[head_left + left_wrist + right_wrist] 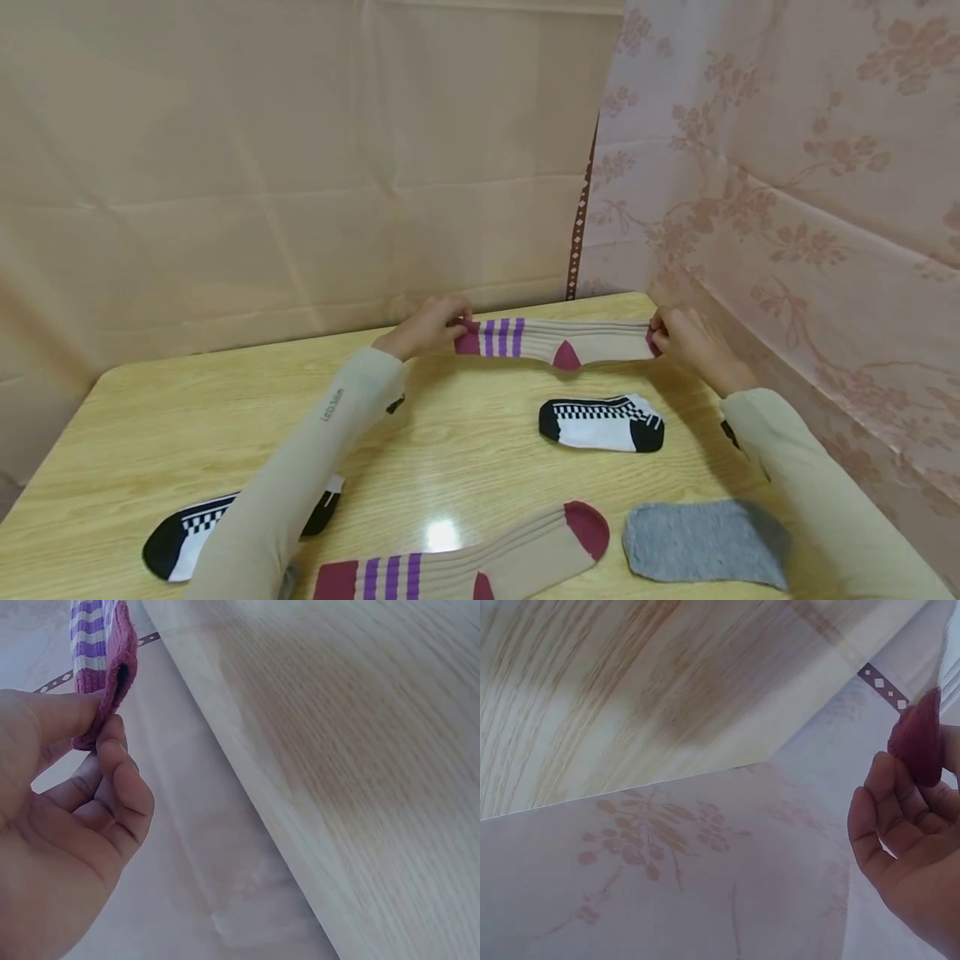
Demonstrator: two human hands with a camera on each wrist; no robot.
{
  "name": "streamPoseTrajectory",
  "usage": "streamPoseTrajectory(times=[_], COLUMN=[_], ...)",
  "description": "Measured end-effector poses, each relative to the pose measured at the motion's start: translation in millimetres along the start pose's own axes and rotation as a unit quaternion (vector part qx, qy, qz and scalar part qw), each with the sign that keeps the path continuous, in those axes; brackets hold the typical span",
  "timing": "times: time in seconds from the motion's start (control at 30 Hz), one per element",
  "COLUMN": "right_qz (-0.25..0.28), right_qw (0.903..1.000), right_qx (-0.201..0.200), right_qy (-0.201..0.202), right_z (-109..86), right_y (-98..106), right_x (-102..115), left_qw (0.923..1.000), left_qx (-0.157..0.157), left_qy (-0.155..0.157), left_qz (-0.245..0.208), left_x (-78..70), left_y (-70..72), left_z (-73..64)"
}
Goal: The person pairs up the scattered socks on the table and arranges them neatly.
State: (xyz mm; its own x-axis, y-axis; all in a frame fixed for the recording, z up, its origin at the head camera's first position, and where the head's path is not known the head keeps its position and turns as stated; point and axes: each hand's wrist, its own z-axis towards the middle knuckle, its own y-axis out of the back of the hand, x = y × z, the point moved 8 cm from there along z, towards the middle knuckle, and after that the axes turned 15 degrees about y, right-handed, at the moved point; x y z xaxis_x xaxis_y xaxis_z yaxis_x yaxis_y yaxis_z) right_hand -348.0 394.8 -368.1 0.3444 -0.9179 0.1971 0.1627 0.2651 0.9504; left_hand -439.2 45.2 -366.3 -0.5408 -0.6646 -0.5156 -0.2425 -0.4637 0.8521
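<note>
A long beige ribbed sock (607, 340) with purple stripes and maroon cuff, heel and toe is stretched sideways near the table's far edge. My left hand (429, 327) pinches its maroon cuff (112, 679) between thumb and fingers; the cuff's opening shows in the left wrist view. At the other end, my right hand (693, 346) pinches the maroon toe (919, 742). A black and white ankle sock (600, 423) with a checkered band lies just in front of the stretched sock. Closer in, a matching striped sock (450, 554) lies flat, its near side cut off by the frame.
A grey sock (705, 543) lies at the near right. Another black and white sock (168, 542) is partly hidden under my left forearm, beside a bit of grey fabric (288, 582). Beige cloth (300, 167) hangs behind the wooden table (150, 417), flowered pink cloth (810, 183) on its right.
</note>
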Motion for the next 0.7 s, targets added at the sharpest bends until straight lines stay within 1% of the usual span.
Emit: streamPoseTrajectory(times=[0.1, 0.2, 0.3, 0.47, 0.57, 0.7], right_qz=[0.003, 0.003, -0.002, -0.003, -0.008, -0.016], right_qw=[0.9999, 0.9995, 0.9982, 0.9959, 0.9940, 0.9905], right_qx=[-0.006, -0.020, -0.039, -0.059, -0.073, -0.096], right_qy=[0.010, 0.026, 0.047, 0.069, 0.081, 0.097], right_z=[-0.6, -1.1, -0.9, -0.7, -0.9, -2.7], right_y=[0.8, 3.7, 7.6, 13.0, 16.7, 22.1], right_x=[2.5, 6.9, 13.2, 23.4, 28.1, 34.1], left_qw=[1.0000, 1.0000, 1.0000, 0.9998, 0.9997, 0.9993], left_qx=[0.003, 0.006, 0.005, 0.013, 0.025, 0.029], left_qy=[0.004, 0.006, -0.002, -0.015, -0.001, 0.024], left_qz=[-0.002, -0.001, 0.002, 0.006, -0.003, -0.003], left_x=[0.9, 3.1, 5.3, 8.3, 10.1, 12.6], left_y=[2.3, 4.6, 6.4, 8.2, 10.3, 14.2], left_z=[-1.7, -3.2, -5.8, -11.0, -12.9, -15.4])
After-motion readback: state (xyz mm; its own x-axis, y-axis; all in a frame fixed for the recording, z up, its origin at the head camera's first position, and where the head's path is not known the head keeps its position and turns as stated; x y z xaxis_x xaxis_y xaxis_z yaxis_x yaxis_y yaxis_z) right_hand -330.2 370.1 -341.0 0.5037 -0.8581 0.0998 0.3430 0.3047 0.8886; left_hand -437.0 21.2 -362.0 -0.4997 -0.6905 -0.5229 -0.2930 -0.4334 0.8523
